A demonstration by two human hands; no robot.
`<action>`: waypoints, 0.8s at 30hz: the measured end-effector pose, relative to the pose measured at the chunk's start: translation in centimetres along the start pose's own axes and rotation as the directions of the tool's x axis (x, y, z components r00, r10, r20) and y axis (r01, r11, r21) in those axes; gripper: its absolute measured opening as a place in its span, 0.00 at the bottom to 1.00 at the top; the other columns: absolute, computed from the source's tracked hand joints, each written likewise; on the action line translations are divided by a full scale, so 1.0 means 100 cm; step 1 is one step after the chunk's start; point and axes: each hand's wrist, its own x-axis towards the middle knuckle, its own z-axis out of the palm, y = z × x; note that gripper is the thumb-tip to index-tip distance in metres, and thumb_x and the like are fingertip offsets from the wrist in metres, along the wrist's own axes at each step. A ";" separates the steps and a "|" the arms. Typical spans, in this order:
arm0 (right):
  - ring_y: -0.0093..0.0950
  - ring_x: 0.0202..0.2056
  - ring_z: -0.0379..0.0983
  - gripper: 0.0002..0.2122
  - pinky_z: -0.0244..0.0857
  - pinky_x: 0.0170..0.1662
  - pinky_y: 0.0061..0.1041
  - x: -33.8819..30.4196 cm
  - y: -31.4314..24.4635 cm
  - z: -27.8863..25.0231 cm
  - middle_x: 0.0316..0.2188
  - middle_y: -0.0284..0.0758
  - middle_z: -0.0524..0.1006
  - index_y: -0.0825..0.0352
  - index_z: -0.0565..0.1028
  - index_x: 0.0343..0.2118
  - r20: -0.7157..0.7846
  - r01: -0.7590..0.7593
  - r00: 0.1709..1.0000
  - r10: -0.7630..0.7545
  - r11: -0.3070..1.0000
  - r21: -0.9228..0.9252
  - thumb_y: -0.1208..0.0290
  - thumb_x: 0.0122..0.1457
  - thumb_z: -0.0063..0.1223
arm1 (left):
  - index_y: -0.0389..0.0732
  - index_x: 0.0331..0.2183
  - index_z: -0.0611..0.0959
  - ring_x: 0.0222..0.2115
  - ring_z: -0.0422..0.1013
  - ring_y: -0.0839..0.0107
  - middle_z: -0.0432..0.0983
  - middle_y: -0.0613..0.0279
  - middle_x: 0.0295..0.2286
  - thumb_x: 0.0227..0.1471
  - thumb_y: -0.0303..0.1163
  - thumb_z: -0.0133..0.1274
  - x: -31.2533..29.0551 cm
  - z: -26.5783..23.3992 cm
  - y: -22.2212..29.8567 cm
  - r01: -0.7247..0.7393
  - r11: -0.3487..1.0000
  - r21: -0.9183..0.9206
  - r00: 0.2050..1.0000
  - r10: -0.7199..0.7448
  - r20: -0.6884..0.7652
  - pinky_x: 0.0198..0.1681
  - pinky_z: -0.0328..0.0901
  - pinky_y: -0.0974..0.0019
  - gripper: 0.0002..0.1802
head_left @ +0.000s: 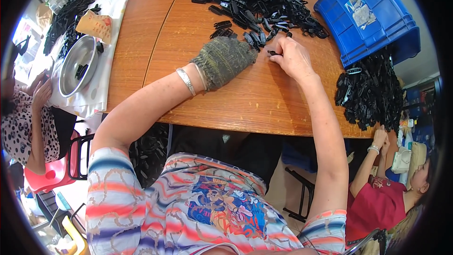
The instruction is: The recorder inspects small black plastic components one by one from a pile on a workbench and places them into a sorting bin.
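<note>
My left hand [225, 61] wears a dark green knitted glove and rests low over the table, its fingers curled under. What they hold, if anything, is hidden. Just beyond its fingertips lie a few loose glossy black pieces [255, 40]. My right hand [295, 59], bare, pinches a small black plastic piece [272, 53] between thumb and fingers, a short way right of the glove. A large heap of elongated black plastic pieces [245, 0] spreads over the far side of the wooden table [226, 101].
A blue plastic crate [368, 14] stands tilted at the right, with another black heap [370, 92] below it. To the left, a metal bowl [78, 68] and a paper bag [96, 26] sit on a white cloth [101, 87]. Other people sit at both sides.
</note>
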 end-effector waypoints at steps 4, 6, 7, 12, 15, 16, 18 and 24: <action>0.36 0.32 0.76 0.11 0.69 0.36 0.36 -0.020 0.002 0.004 0.32 0.39 0.77 0.68 0.74 0.32 0.076 -0.081 0.995 0.068 0.981 0.179 0.74 0.53 0.67 | 0.44 0.43 0.82 0.37 0.77 0.60 0.80 0.57 0.36 0.55 0.32 0.53 0.003 0.009 -0.005 0.012 0.998 -0.069 0.999 -0.009 0.054 0.38 0.72 0.58 0.13; 0.31 0.30 0.76 0.09 0.69 0.34 0.32 -0.031 0.002 0.008 0.32 0.38 0.78 0.68 0.73 0.33 0.014 -0.041 0.999 0.039 0.970 0.240 0.75 0.55 0.66 | 0.44 0.43 0.82 0.38 0.77 0.59 0.80 0.55 0.37 0.55 0.31 0.54 0.003 0.012 -0.004 0.013 0.989 -0.145 1.000 -0.010 0.027 0.38 0.72 0.57 0.13; 0.28 0.30 0.75 0.08 0.69 0.33 0.29 -0.036 -0.001 0.009 0.31 0.37 0.78 0.69 0.74 0.34 0.057 -0.146 0.989 0.136 0.871 0.469 0.77 0.55 0.65 | 0.43 0.44 0.82 0.36 0.77 0.63 0.80 0.57 0.36 0.57 0.31 0.54 0.003 0.013 0.000 0.133 0.927 -0.350 0.988 -0.150 -0.022 0.36 0.72 0.59 0.13; 0.15 0.30 0.73 0.11 0.68 0.32 0.16 -0.077 -0.052 0.007 0.35 0.32 0.77 0.72 0.74 0.45 -0.186 0.048 0.929 0.319 0.396 0.917 0.82 0.59 0.58 | 0.41 0.47 0.82 0.28 0.73 0.76 0.79 0.64 0.32 0.61 0.33 0.54 -0.003 -0.003 0.011 0.292 0.347 -0.891 0.877 -0.468 0.105 0.30 0.69 0.69 0.14; 0.15 0.30 0.73 0.11 0.68 0.32 0.15 -0.092 -0.067 0.011 0.37 0.32 0.77 0.72 0.75 0.45 -0.258 0.116 0.901 0.348 0.381 0.917 0.81 0.60 0.59 | 0.40 0.48 0.82 0.26 0.68 0.82 0.76 0.69 0.29 0.61 0.34 0.54 -0.002 -0.030 0.027 0.414 -0.027 -0.910 0.817 -0.430 0.384 0.27 0.66 0.75 0.16; 0.14 0.30 0.72 0.11 0.68 0.32 0.14 -0.094 -0.074 0.010 0.38 0.30 0.77 0.72 0.75 0.45 -0.271 0.118 0.898 0.346 0.404 0.907 0.81 0.60 0.59 | 0.40 0.48 0.82 0.26 0.68 0.82 0.75 0.70 0.29 0.61 0.35 0.54 -0.003 -0.036 0.030 0.449 -0.129 -0.884 0.782 -0.423 0.459 0.27 0.66 0.75 0.16; 0.13 0.29 0.71 0.11 0.67 0.31 0.13 -0.093 -0.082 0.013 0.37 0.29 0.76 0.72 0.76 0.44 -0.317 0.174 0.898 0.305 0.415 0.893 0.82 0.59 0.60 | 0.40 0.47 0.82 0.26 0.68 0.82 0.76 0.70 0.30 0.60 0.35 0.56 -0.008 -0.036 0.034 0.432 -0.229 -0.872 0.777 -0.397 0.489 0.27 0.67 0.75 0.15; 0.13 0.28 0.71 0.11 0.66 0.29 0.12 -0.096 -0.089 0.014 0.37 0.30 0.74 0.72 0.76 0.43 -0.369 0.218 0.880 0.298 0.436 0.873 0.84 0.57 0.61 | 0.40 0.48 0.82 0.26 0.69 0.82 0.78 0.68 0.32 0.60 0.33 0.56 -0.016 -0.030 0.041 0.361 -0.103 -0.927 0.818 -0.442 0.368 0.28 0.68 0.75 0.15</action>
